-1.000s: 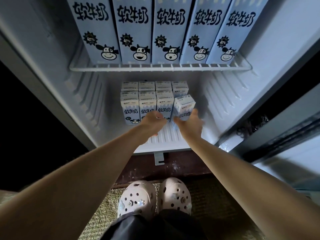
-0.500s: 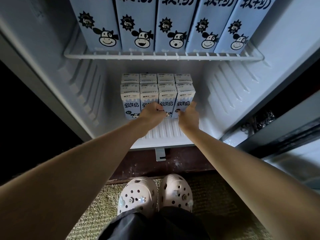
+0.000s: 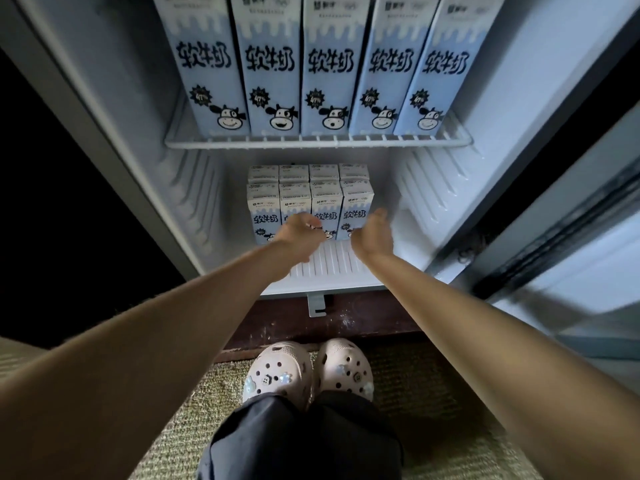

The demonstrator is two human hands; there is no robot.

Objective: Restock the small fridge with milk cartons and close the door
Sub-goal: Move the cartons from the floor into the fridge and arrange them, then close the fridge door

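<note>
Hands, left hand [image 3: 298,233] and right hand [image 3: 372,235], spread empty before small milk cartons [image 3: 310,206] in fridge [image 3: 450,188].

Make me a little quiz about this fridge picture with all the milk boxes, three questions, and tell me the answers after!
1. How many tall milk cartons stand along the front of the wire shelf?
2. True or false: the fridge door is shut.
3. Which is nearest the right hand: A) a shoe, B) the rightmost small carton on the fridge floor, C) the wire shelf?

Key
1. Five.
2. False; it stands open on the right.
3. B. The left hand is in front of the middle small cartons.
</note>
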